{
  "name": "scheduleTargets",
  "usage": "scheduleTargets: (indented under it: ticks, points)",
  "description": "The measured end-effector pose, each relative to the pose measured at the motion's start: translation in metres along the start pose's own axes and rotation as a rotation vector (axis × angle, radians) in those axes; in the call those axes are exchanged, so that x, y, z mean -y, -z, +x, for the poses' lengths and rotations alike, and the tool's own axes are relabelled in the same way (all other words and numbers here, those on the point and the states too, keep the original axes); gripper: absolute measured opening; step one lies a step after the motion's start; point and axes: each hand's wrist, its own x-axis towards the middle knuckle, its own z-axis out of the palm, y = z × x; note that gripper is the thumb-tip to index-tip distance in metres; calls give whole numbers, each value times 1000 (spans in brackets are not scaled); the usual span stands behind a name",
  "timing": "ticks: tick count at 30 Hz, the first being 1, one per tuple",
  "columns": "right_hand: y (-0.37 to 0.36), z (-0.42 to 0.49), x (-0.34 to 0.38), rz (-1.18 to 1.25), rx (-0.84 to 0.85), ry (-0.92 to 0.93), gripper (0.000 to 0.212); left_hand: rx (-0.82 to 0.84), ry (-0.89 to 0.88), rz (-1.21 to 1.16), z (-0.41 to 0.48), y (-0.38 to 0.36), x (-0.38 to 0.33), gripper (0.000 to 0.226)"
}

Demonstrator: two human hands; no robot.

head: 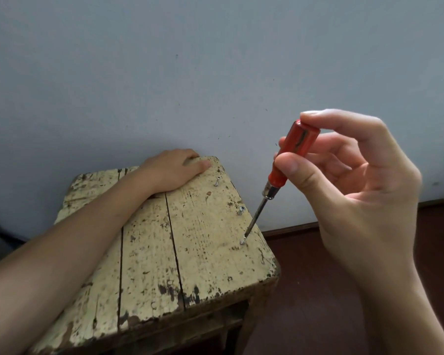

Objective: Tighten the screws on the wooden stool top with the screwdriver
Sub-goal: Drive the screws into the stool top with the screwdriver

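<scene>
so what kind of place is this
Probably a plain indoor room, maybe a home: a bare grey-blue wall, dark skirting board above a reddish-brown floor, and an old paint-chipped wooden stool.

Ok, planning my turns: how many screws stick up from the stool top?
3, along the stool top's right edge: far screw, middle screw, near screw under the screwdriver. The left forearm may hide others.
</scene>
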Motion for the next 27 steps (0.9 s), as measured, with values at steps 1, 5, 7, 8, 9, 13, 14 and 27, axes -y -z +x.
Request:
scheduleTargets:
  ticks: [1, 5, 7, 8, 9, 13, 14, 27]
  points:
    - [1, -1, 0, 9, 6, -2, 37, -2, -1, 0, 0, 0, 0, 63]
    - [1, -4, 1, 66, 27, -27, 37, -3, -2, 11, 0, 0, 0, 63]
    - [4, -5, 1, 83, 45, -21, 35, -2, -1, 10, 0, 0, 0, 62]
    - [6, -5, 1, 99, 68, -14, 32, -3, -2, 8, 0, -1, -1, 61]
    - [8, -5, 1, 118, 97, -8, 29, -3, -3, 6, 0, -1, 0, 61]
    - [14, -4, 2, 175, 180, -14, 28, -1, -4, -10, 0, -1, 1, 59]
    - [13, -3, 2, 175, 182, -11, 28, -1, -3, -12, 0, -1, 1, 60]
    - [2, -3, 2, -29, 69, 82, 31, 1, 1, 3, 0, -1, 1, 62]
